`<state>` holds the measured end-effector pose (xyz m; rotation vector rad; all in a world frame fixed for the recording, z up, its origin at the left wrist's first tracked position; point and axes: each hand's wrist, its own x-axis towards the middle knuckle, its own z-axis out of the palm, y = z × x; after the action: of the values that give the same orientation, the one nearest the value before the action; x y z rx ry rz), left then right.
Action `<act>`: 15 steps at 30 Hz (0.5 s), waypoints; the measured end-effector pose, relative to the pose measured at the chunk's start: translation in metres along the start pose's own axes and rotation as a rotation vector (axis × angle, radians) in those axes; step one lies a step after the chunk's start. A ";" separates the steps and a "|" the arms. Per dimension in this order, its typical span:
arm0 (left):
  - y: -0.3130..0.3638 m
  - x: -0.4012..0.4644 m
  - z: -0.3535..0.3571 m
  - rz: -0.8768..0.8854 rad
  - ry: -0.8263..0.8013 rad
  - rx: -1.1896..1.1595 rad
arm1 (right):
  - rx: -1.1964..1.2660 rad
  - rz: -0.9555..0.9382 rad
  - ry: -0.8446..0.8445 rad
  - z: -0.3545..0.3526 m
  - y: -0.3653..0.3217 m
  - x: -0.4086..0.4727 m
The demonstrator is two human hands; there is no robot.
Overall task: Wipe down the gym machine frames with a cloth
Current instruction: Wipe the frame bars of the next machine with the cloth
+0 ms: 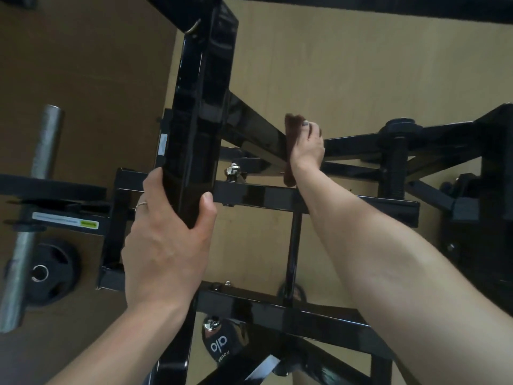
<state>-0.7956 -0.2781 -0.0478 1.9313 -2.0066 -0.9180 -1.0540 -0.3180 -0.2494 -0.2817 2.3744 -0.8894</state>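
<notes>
a person leans over a black gym machine frame [266,195], seen from above, with both bare arms reaching down into it. the left hand [166,245] grips a thick glossy black upright beam [200,120], fingers wrapped round its left side and the thumb curled against its right edge; a thin ring [141,205] shows on one finger. the right hand [306,148], farther down and to the right, presses a dark brown cloth [291,129] against a slanting black bar [255,129] of the frame, fingers curled over the cloth, part of which hangs below the wrist. a horizontal crossbar [277,197] runs beneath the right forearm, and a silver bolt [232,171] sits just beside the upright beam. to the left, a steel sleeve [45,140] carries a black weight plate seen edge-on [52,187], and another black plate [51,273] lies flat on the brown floor [83,79] near it. a lighter tan floor [347,65] shows under the right side of the machine. near the bottom edge, a black item with the white letters "alo" [219,347] sits beneath the frame.
</notes>
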 end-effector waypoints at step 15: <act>0.002 0.000 -0.002 -0.007 -0.008 0.004 | 0.116 0.093 -0.023 0.004 -0.040 -0.030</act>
<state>-0.7962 -0.2784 -0.0453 1.9411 -2.0085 -0.9250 -1.0272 -0.3386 -0.2121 -0.1334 2.2846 -0.9699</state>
